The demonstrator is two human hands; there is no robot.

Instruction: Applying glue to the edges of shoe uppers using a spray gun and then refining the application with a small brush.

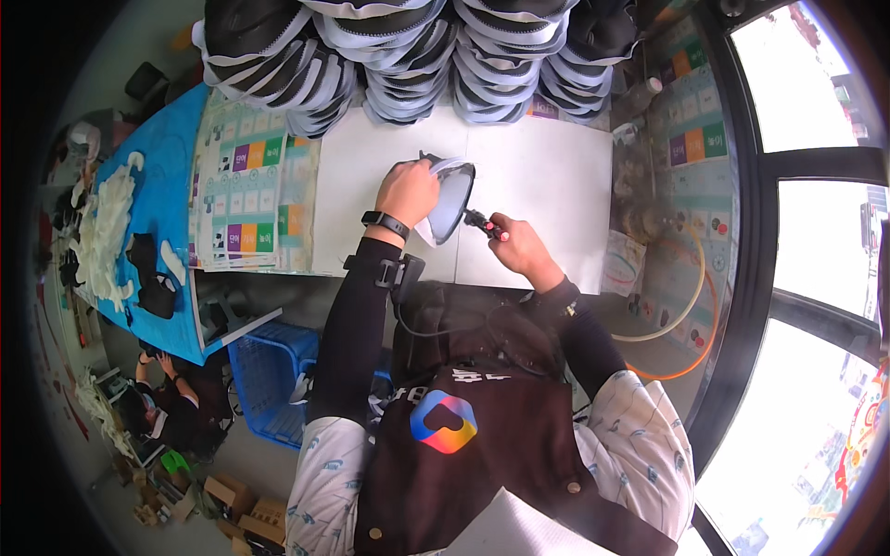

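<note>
Over the white worktop (547, 199), my left hand (408, 195) is closed on the near-left edge of a curved dark piece with a pale grey lining (450, 199), which looks like a shoe upper. Its open side is tilted toward the right, and a white strip runs along its edge. My right hand (524, 246) is wrapped round a short black-and-red hand tool (484, 223). The tool's dark tip points left at the piece's rim; whether it touches I cannot tell. The fingers hide part of its handle.
Several stacks of similar dark pieces with grey edges (403, 79) stand at the back. A blue table (162, 185) with white and black pieces is to the left, a blue crate (264, 380) below it. Coloured hoses (709, 324) hang at the right. Another person (181, 408) sits lower left.
</note>
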